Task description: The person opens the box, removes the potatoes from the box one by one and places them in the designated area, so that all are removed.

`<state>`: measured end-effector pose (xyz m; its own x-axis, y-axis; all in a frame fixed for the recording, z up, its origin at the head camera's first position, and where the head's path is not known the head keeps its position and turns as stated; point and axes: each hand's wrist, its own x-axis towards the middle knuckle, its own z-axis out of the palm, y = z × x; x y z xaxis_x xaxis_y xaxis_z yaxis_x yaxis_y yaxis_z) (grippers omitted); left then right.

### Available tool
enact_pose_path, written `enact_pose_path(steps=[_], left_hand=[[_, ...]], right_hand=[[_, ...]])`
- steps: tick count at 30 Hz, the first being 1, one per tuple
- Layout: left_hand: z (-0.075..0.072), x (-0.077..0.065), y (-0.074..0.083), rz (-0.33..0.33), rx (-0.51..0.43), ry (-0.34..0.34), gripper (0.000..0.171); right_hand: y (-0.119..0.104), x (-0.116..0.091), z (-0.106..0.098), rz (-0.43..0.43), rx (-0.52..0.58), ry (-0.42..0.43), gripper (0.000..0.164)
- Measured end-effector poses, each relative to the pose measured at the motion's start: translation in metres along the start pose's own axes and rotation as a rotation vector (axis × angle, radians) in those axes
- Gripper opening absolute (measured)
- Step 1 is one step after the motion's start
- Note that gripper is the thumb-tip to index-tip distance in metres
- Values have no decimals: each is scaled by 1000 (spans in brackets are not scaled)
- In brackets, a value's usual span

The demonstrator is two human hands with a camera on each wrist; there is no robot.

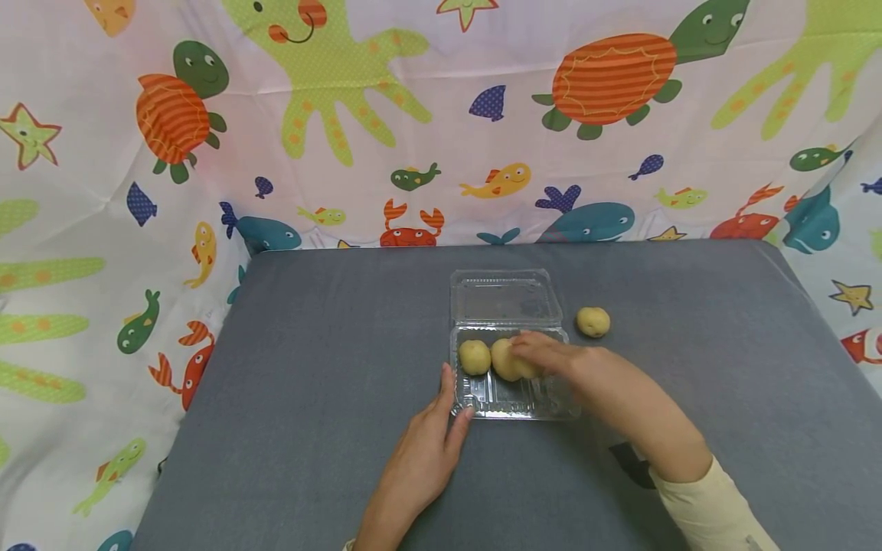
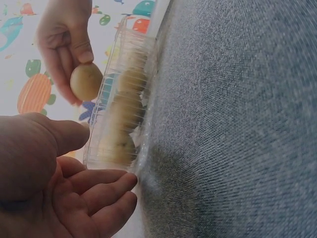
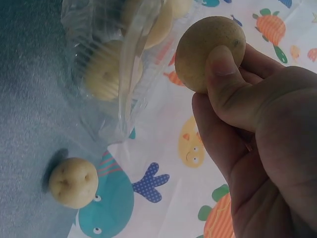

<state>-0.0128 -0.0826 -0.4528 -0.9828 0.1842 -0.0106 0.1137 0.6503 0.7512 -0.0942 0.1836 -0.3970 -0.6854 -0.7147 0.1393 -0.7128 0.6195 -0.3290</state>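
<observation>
A clear plastic clamshell box lies on the grey cloth with its lid folded back. Inside it are pale yellow potatoes, lined up along the far part of the tray. My right hand pinches another potato between thumb and fingers, just above the box's rim, as the left wrist view shows. At the box's near left corner is my left hand, its fingers stretched along the left side and its thumb at the front edge. One loose potato sits outside, right of the box.
Grey cloth covers the table. A white curtain printed with sea animals hangs behind it and along the sides. Under my right forearm lies a dark patch, partly covered by the arm.
</observation>
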Motion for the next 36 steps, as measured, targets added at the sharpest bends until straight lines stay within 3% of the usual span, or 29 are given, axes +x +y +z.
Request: enact_pose_path(steps=[5,11,19,36], left_hand=[[0,0,0,-6,5,-5,70],[0,1,0,-10,3,-12,70],[-1,1,1,-30,-7,-24,70],[0,2,3,-59,-1,-30,71]], right_hand=[[3,-2,-3,24,2,-1,93],[9,-5,-6,52,-23,20,85],[15,-10,-14,93,-41,25,93],[29,-18,-24,131,-41,108,94]])
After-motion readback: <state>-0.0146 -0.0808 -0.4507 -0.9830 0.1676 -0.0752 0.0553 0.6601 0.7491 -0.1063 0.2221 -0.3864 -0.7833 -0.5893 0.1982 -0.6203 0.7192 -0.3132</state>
